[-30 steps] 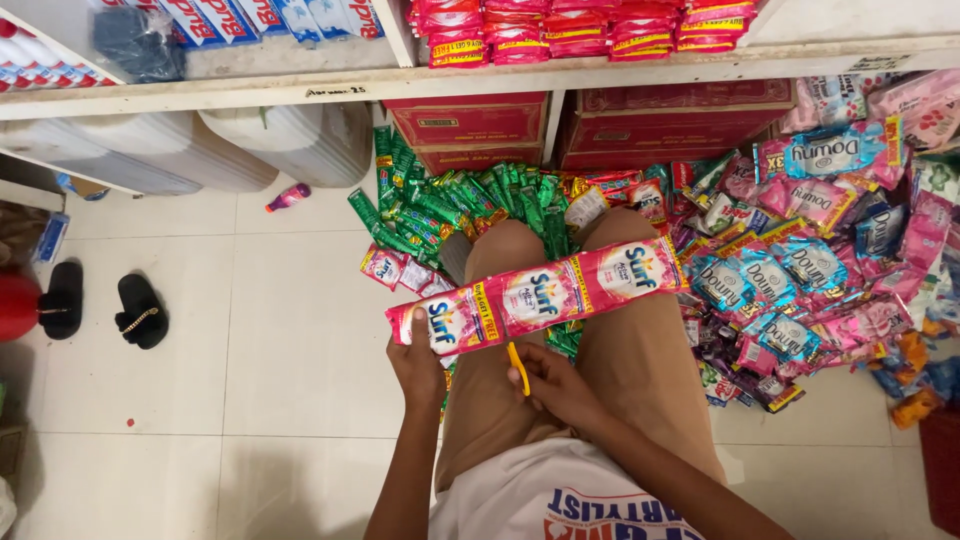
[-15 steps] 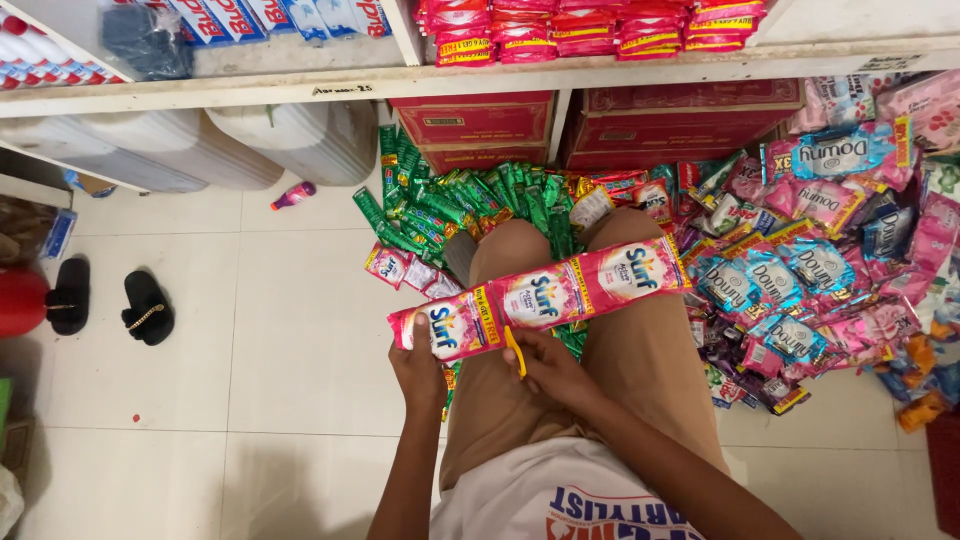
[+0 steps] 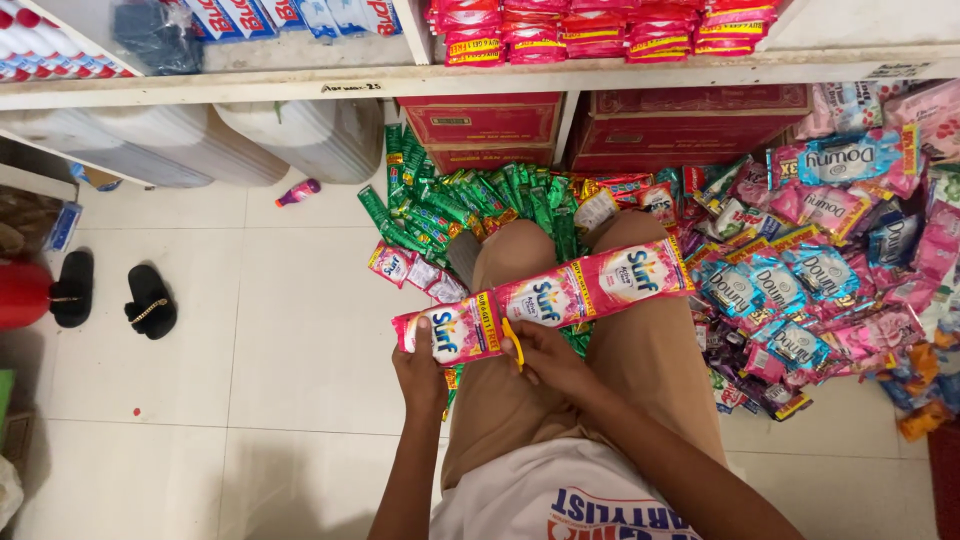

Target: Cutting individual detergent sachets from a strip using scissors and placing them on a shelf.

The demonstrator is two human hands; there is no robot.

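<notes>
Little is shifting since the earlier frame: the pink sachet strip [image 3: 545,297] is staying across the knees, left hand [image 3: 420,365] clamped on its end. The right hand [image 3: 545,358] is pinching a yellow cutter [image 3: 513,343] at the seam; keeping the strip taut is helping.

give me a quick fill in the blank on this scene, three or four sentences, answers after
1. Both hands hold a strip of sachets whose main colour is ____.
2. The left hand grips the strip's lower end, while the right hand also pinches a thin ____ band.
3. On the floor, left of the person, lies a pair of ____ sandals.
4. The heap of sachets just beyond the knees is mostly ____.

Missing words: pink; yellow; black; green
</notes>
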